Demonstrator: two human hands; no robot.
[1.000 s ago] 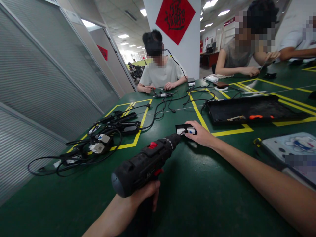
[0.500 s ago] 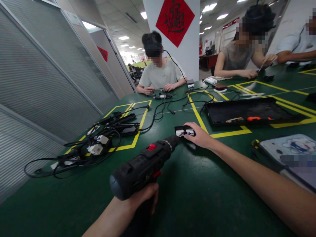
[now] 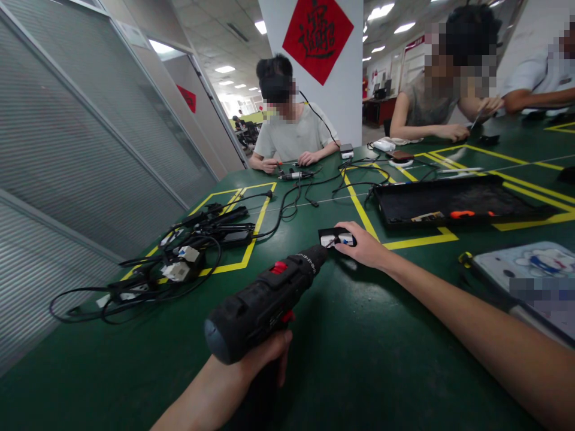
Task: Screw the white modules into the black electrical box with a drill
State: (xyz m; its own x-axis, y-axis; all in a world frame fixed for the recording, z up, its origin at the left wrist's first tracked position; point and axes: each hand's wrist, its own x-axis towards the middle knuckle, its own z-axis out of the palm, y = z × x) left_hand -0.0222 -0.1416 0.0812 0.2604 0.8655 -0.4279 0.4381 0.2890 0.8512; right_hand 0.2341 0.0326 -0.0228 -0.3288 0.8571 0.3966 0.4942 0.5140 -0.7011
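Note:
My left hand (image 3: 258,365) is wrapped round the grip of a black cordless drill (image 3: 265,302) with red switches. Its chuck points away from me, and the bit reaches a small black box (image 3: 321,237) with white and blue parts inside. Whether the bit sits on a screw I cannot make out. My right hand (image 3: 362,244) grips that box from its right side, thumb at the near edge and fingers over the far edge. The box rests on or just above the green table (image 3: 381,335).
A tangle of black cables and adapters (image 3: 179,263) lies left. On the right are a black tray (image 3: 449,200) with an orange-handled tool (image 3: 462,214) and a light-blue patterned case (image 3: 530,269). A person (image 3: 291,131) works opposite; others sit at far right.
The drill and my left hand have shifted very slightly to the right. My right hand and the small box are practically still.

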